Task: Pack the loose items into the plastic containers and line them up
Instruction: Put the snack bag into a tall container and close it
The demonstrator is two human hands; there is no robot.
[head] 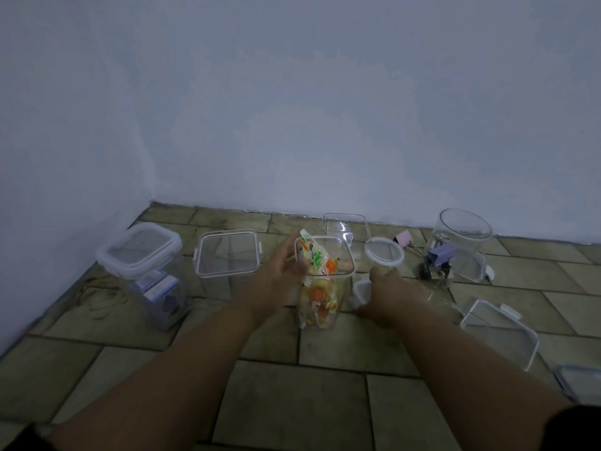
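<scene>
Motion blur smears the left hand [283,271] where it meets the container [325,288], so its fingertips are hard to separate. They seem curled round the container's left wall just below the rim. The right hand [387,294] lies palm-down just right of the container. Its fingers bend over a white lid [359,291] and grip it, with the tips hidden beneath the hand. A bag [317,271] printed in orange and green stands inside the container, its top poking above the rim. Far right of the container, a grey-edged lid [579,382] is cut off by the frame.

The floor [292,402] is dull tan tile with dark seams, and it meets a bare, pale blue wall [292,125] behind the container. The light is dim.

Left of the container stands a square box [227,255] with a white rim. Further left is a clipped-shut box [140,255] holding blue-and-white packets, with rubber bands [104,297] loose on the tiles beside it. Behind the container sits a small clear tub [344,226]. To the right lie a round lid [383,250] and a pink clip [405,239], then a round jar [461,242] with a purple clip [442,253] and darker clips showing through its wall. A square lid [500,333] lies right of the right hand.
</scene>
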